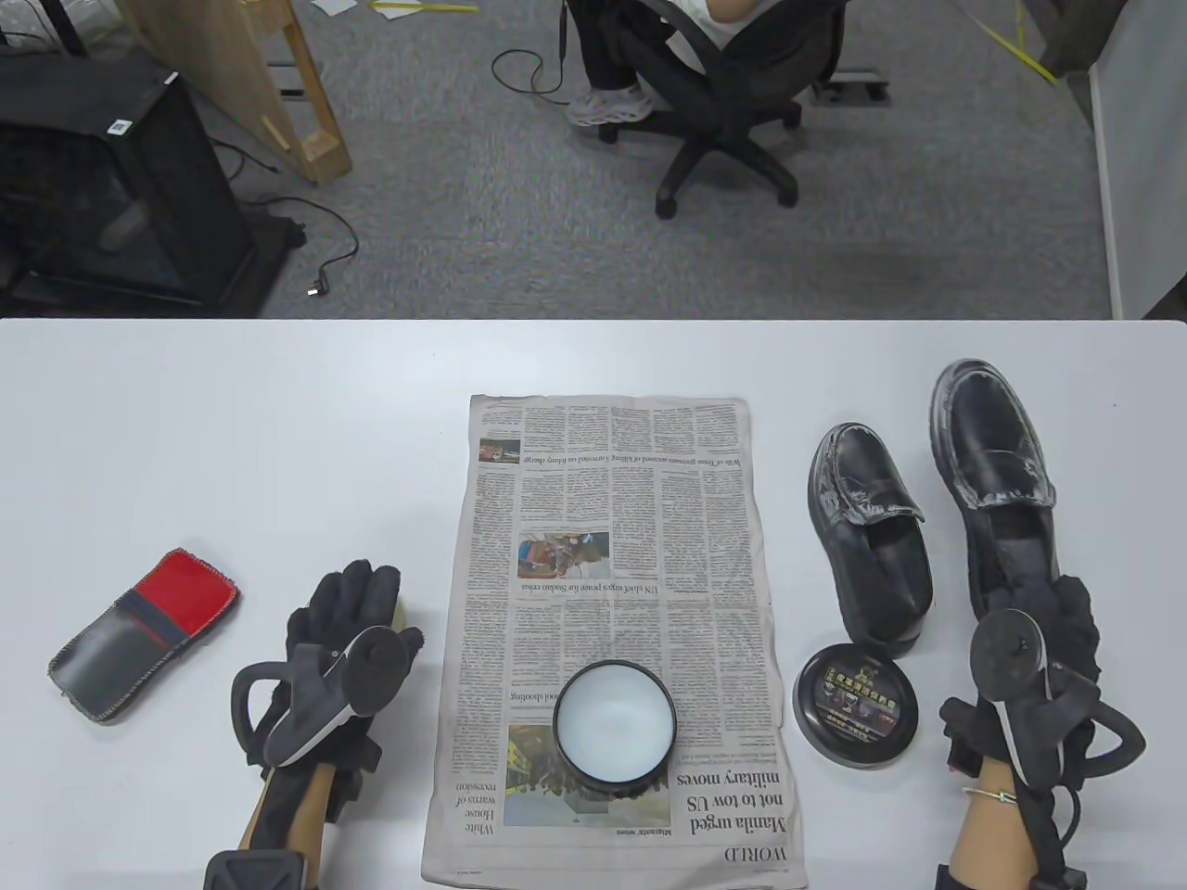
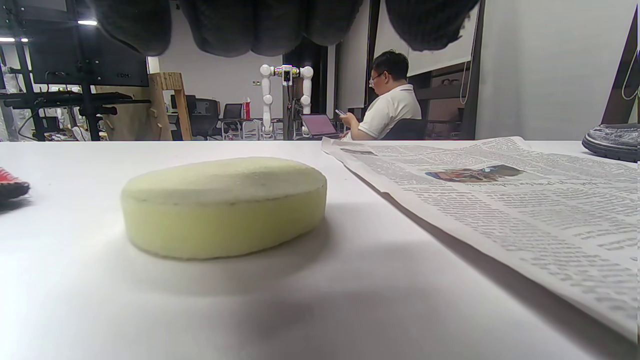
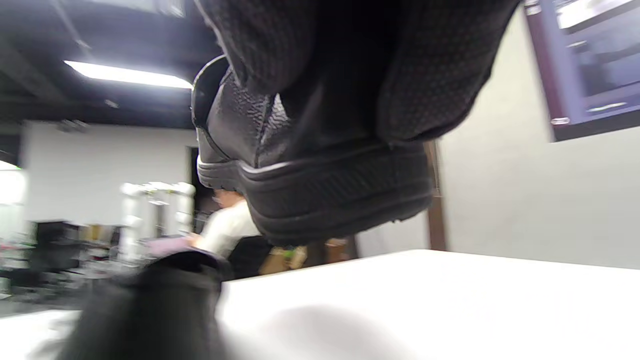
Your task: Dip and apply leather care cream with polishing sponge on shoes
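Note:
A pale yellow-green round sponge [image 2: 225, 205] lies flat on the white table [image 1: 232, 436], just left of the newspaper [image 1: 612, 556]. My left hand [image 1: 362, 593] hovers over the sponge with its fingers [image 2: 280, 25] spread above it, not touching; only the sponge's edge [image 1: 405, 614] shows in the table view. The open cream tin [image 1: 615, 728] stands on the newspaper's near end. My right hand [image 1: 1057, 612] grips the heel of the far-right black shoe [image 1: 997, 464]. In the right wrist view the heel [image 3: 320, 190] is off the table under my fingers [image 3: 430, 75].
A second black shoe [image 1: 872, 538] stands between the newspaper and the held shoe. The tin's black lid [image 1: 855, 706] lies in front of it. A red and grey cloth [image 1: 144, 635] lies at the left. The table's far edge is beyond the shoes.

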